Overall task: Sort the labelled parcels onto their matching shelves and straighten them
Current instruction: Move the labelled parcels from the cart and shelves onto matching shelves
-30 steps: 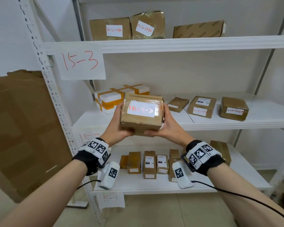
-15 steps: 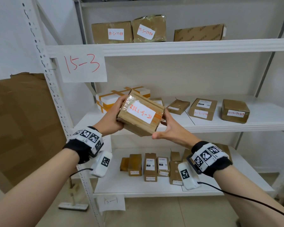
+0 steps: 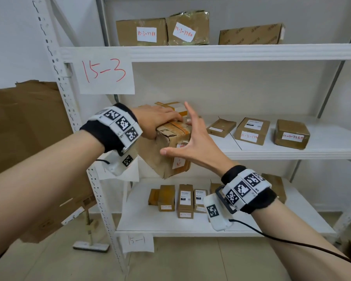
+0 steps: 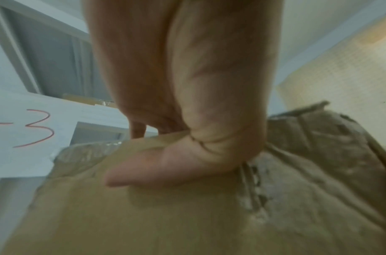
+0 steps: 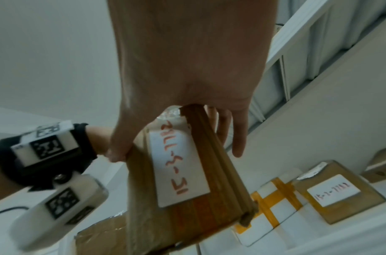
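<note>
The left hand is covering the top of the parcel, and the white-and-orange box behind is mostly hidden; the parcel's label is reading upside down in the right wrist view. Compared with half a second ago, the parcel is standing on end, tilted, at the middle shelf edge. Left fingers are grasping its upper edge; right hand is lying flat against its labelled face, fingers spread.

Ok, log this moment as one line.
left hand grips taped parcel | right hand open on its label side | parcel tilted, off shelf
</note>
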`<state>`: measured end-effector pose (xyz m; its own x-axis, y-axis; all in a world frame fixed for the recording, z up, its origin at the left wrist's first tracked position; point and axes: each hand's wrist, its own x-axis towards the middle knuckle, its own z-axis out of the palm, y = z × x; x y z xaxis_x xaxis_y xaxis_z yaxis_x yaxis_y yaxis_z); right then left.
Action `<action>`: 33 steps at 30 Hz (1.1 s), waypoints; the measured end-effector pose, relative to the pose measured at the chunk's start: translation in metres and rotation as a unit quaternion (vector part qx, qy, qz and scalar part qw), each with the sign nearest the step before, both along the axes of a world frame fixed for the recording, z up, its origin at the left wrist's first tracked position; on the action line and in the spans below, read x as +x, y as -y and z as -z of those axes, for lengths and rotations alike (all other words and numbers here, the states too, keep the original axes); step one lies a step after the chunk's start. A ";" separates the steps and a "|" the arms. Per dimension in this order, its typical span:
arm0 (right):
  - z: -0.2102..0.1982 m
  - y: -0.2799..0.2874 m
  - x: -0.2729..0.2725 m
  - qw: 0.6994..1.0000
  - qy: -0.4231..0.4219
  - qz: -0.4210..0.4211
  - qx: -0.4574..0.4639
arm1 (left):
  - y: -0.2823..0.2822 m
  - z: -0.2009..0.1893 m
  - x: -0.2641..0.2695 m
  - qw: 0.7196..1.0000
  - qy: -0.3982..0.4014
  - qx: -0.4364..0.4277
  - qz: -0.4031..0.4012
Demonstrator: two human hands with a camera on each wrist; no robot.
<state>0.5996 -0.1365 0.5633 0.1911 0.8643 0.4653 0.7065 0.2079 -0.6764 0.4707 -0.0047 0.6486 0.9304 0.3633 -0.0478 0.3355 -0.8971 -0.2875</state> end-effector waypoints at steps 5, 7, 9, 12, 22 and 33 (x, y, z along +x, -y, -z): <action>0.002 0.000 -0.006 0.998 0.002 0.059 -0.014 | 0.004 -0.001 0.008 1.000 0.011 0.011 -0.008; 0.002 -0.002 0.001 0.994 -0.080 0.061 -0.042 | 0.003 0.005 0.005 0.993 0.113 -0.029 0.001; 0.003 -0.002 0.010 0.975 -0.207 0.060 -0.062 | 0.001 0.012 -0.001 0.974 0.211 -0.078 0.000; 0.006 -0.001 0.022 0.929 -0.355 0.044 -0.093 | 0.003 0.026 -0.008 0.948 0.298 -0.114 0.013; -0.003 0.014 0.032 0.814 -0.574 -0.069 -0.056 | 0.021 0.051 -0.004 0.904 0.372 -0.207 -0.033; -0.027 0.013 0.054 0.834 -0.545 -0.081 -0.004 | 0.022 0.005 0.014 0.870 0.419 -0.258 -0.011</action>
